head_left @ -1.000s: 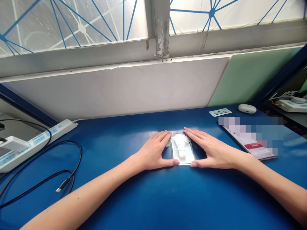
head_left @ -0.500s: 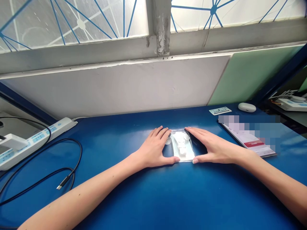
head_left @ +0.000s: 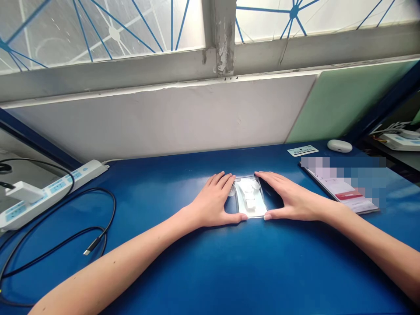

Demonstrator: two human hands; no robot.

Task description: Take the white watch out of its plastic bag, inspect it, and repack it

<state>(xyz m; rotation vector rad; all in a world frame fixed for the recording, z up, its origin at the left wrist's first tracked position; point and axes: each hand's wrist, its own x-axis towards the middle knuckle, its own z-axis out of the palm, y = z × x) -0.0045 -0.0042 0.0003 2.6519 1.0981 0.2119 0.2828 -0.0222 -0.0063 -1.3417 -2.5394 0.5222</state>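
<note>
A clear flat packet (head_left: pixel 250 199) with small white parts inside lies on the blue table (head_left: pixel 210 267). My left hand (head_left: pixel 213 202) lies flat on the table against the packet's left edge, fingers stretched out, thumb tip at its near corner. My right hand (head_left: pixel 288 199) lies flat against the packet's right edge in the same way. Both hands frame the packet and press on the table; neither grips it.
A phone with a lit screen (head_left: pixel 341 188) lies right of my right hand, with a white earbud case (head_left: pixel 339 145) and a small label (head_left: pixel 302 150) behind it. A white power strip (head_left: pixel 49 192) and a black USB cable (head_left: pixel 82 245) are at the left.
The view has shifted slightly; both hands stay flat on either side of the packet, drawn a little closer together around it.
</note>
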